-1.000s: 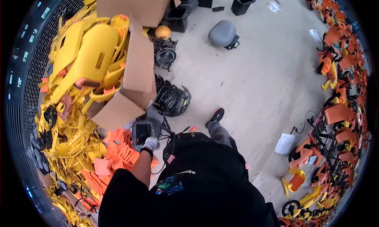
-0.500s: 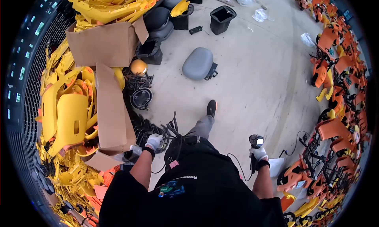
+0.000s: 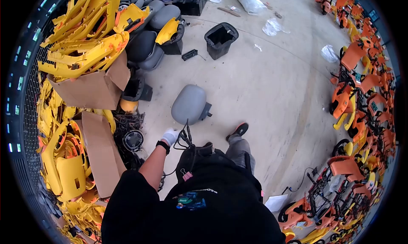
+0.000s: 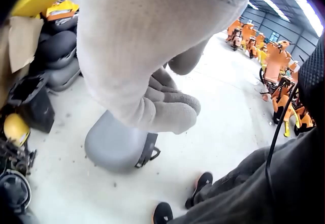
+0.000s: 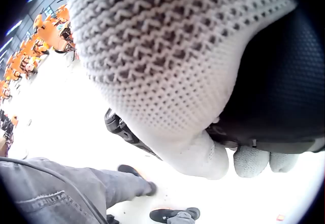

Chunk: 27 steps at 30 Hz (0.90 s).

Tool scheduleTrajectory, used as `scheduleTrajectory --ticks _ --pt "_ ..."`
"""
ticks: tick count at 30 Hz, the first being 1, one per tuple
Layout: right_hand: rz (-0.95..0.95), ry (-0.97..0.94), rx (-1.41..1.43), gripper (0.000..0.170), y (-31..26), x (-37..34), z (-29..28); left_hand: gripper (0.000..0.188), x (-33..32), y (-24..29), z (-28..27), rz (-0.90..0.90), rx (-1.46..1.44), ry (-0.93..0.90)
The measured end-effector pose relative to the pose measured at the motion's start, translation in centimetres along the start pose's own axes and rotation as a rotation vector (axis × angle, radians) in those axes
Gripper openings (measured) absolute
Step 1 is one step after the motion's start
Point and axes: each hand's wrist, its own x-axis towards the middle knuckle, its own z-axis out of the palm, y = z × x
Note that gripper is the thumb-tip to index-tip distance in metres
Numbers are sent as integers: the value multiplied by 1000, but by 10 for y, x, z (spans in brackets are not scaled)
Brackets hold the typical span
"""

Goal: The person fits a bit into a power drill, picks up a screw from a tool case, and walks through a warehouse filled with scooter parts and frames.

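My left hand [image 3: 171, 136], in a white knit glove, hangs in front of the body with fingers loosely curled and nothing in them. In the left wrist view, the gloved left hand [image 4: 152, 76] overlaps a grey padded scooter seat [image 4: 114, 145] on the floor. The head view shows that seat [image 3: 189, 104] just ahead, its black bracket to the right. The body hides my right hand from the head view. In the right wrist view, the gloved right hand [image 5: 167, 87] curls its fingers round a black handheld tool [image 5: 284, 92], whose kind I cannot tell.
Cardboard boxes [image 3: 100, 155] with yellow plastic panels [image 3: 70, 169] line the left. Ahead stand a black bin [image 3: 221, 38] and stacked seats [image 3: 142, 48]. Black helmet-like rings [image 3: 133, 140] lie near the left arm. Orange scooters [image 3: 346, 167] crowd the right side, by a white sheet [image 3: 276, 203].
The person has walked forward, so the boxes slide back and the grey seat is nearer. The left hand has left the grey box with a dark screen. The right hand has swung out of the head view.
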Motion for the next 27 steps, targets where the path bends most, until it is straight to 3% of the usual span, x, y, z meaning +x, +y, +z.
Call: scheduleTrajectory --ticks 1,3,5,7,8,10,11,12,13,14,18,21,22,23,25,27 --pt "-4 8 4 26 -15 10 -22 30 23 10 5 -5 -4 9" --pt "-20 21 -6 27 -41 36 -67 32 66 29 18 17 -313 31" --pt "-43 37 -34 27 -60 65 -116 34 82 69 24 -26 -290 56" --pt "-73 58 -54 27 -77 89 -170 35 89 102 35 -253 -232 70" --pt "-101 73 -64 27 -80 108 -197 37 91 119 43 -416 -382 62" --pt "-246 202 -75 28 -59 185 -249 32 106 132 64 -450 -501 34" --pt "-343 314 -75 28 -126 148 -285 30 110 148 69 -468 -554 34" --pt "-414 69 -300 33 -190 89 -367 28 111 161 72 -444 -540 53" --pt "-264 31 -287 24 -208 114 -407 25 108 184 70 -415 -524 69" --pt "69 96 484 13 -260 96 -439 25 119 188 76 -422 -632 64" --pt "-93 222 527 16 -353 123 -567 21 164 238 75 -501 -609 37" --pt "-168 262 603 15 -417 131 -619 21 216 257 75 -559 -704 47" --pt "-168 266 555 14 -436 133 -628 20 246 254 73 -668 -741 -94" --pt "-161 269 507 13 -452 134 -635 19 268 265 74 -705 -778 -23" --pt "-101 280 513 12 -468 151 -634 18 315 296 59 -766 -678 -63" --pt "-18 157 664 18 -471 164 -624 19 360 332 36 -604 -575 -54"
